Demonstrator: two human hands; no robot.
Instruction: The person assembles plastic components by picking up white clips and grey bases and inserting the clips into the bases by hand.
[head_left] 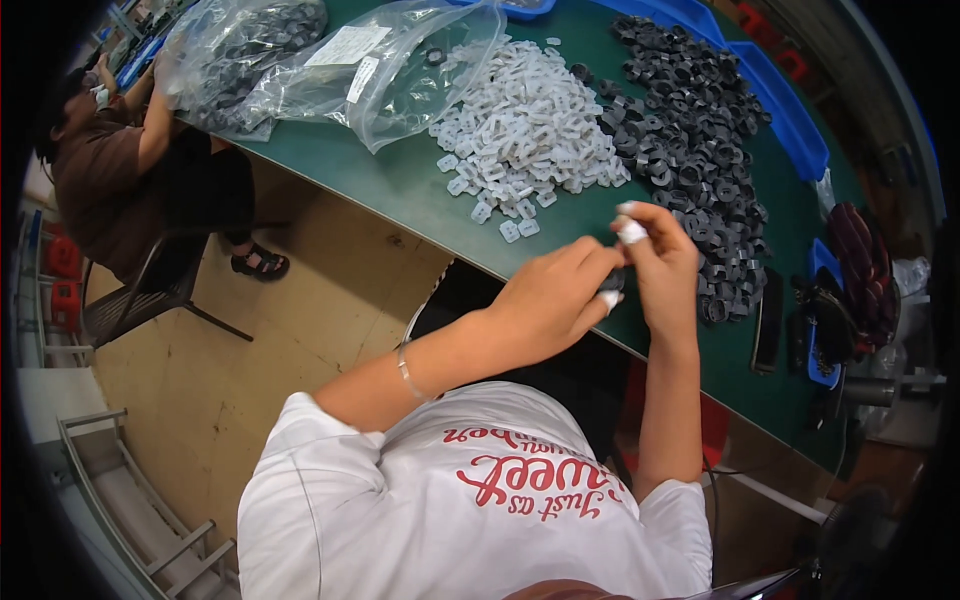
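Note:
My left hand (560, 295) is closed around a small dark grey part (614, 281), mostly covered by the fingers; it resembles the dark ring-like pieces on the table. Close against it, my right hand (662, 255) has its thumb and fingers pinched together at the same spot. Whatever they hold is hidden. White coverings wrap some fingertips on both hands. Just beyond lies a heap of small white plastic pieces (535, 120), a few loose at its near edge. Dark grey ring-shaped pieces (700, 170) spread beside it, to the right.
The green table (350, 180) carries clear plastic bags (400, 70), one filled with dark parts. Blue trays (780, 105) line the far right edge. A dark phone-like object (767, 320) and a dark maroon bag (860, 270) lie right. Another person (110, 180) sits at the left.

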